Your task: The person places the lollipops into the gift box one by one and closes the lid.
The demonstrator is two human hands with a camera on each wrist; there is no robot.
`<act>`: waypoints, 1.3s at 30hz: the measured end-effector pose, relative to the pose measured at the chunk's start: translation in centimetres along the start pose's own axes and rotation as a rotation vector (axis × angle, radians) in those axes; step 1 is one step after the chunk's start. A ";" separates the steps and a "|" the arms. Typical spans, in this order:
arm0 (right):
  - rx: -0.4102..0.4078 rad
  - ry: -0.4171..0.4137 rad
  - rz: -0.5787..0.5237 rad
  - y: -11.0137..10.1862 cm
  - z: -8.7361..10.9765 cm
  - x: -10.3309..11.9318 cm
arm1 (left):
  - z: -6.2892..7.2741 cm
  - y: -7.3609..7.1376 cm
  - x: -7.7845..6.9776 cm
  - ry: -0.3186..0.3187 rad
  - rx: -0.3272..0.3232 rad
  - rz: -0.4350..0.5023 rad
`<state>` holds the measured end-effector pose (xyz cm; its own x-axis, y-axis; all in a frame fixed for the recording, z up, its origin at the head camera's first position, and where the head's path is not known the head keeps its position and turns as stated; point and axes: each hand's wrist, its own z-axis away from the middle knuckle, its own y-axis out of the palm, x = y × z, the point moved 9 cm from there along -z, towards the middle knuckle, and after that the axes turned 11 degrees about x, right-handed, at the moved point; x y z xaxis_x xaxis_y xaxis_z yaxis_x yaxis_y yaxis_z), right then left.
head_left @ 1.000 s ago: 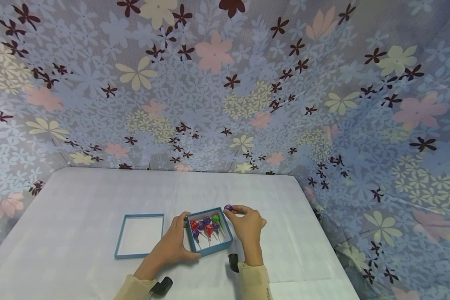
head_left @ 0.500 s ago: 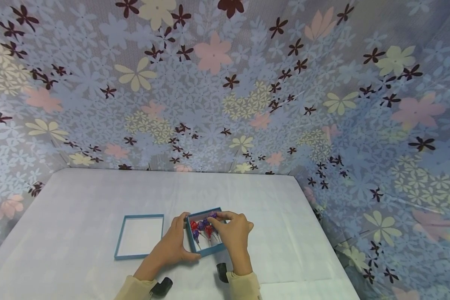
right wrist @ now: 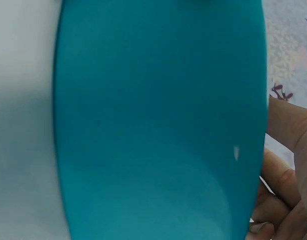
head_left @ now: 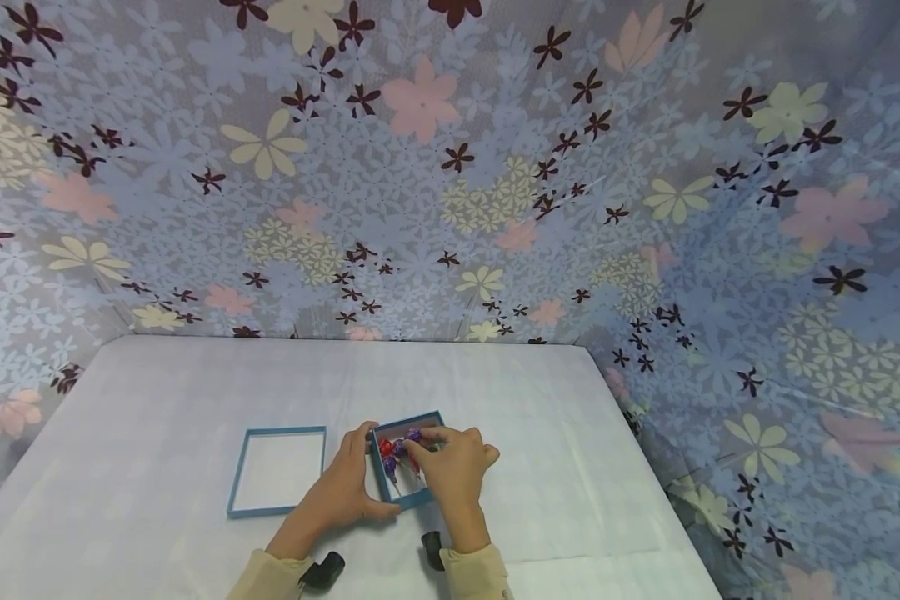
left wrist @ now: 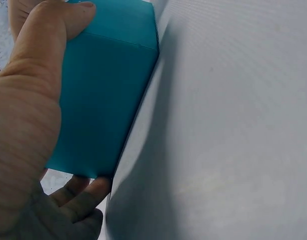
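Observation:
A blue-rimmed box [head_left: 417, 500] sits tilted slightly on the table, with red and purple wrapped lollipops [head_left: 386, 448] inside. My left hand [head_left: 343, 490] grips its left side, thumb at the front wall and fingers at the back corner. In the left wrist view the thumb lies against the teal wall [left wrist: 106, 105]. My right hand [head_left: 454, 468] reaches over the right rim and pinches a purple lollipop [head_left: 413, 434] among the others; its stick is hidden by the hand. The right wrist view is mostly filled by the box's wall [right wrist: 158, 120], the fingers [right wrist: 278, 185] beyond its edge.
The box's shallow lid [head_left: 279, 471], blue-edged and white inside, lies to the left of the left forearm. A white cloth covers the table [head_left: 555, 433]. Floral curtains [head_left: 420, 208] rise behind the table and along its sides. Black wrist cameras [head_left: 324, 572] sit at both sleeves.
My right hand has carried the purple lollipop leftward from beside the box's right rim to inside the box. The left hand and lid keep their places; the head view has shifted slightly.

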<state>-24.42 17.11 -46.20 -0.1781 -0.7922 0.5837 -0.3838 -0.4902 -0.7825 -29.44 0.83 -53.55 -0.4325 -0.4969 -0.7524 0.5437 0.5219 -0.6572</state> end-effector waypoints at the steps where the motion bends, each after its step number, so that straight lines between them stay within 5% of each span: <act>1: -0.006 -0.007 0.016 0.1 0.0 0.2 | 0.0 -0.1 0.0 0.002 -0.004 0.002; 39: -0.036 -0.040 0.190 2.3 0.3 0.7 | -0.1 -0.2 -0.2 0.009 0.004 -0.004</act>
<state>-25.19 15.34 -47.66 -0.2151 -0.8833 0.4165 -0.3789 -0.3176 -0.8692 -29.58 0.89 -53.29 -0.4408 -0.4929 -0.7502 0.5445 0.5175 -0.6600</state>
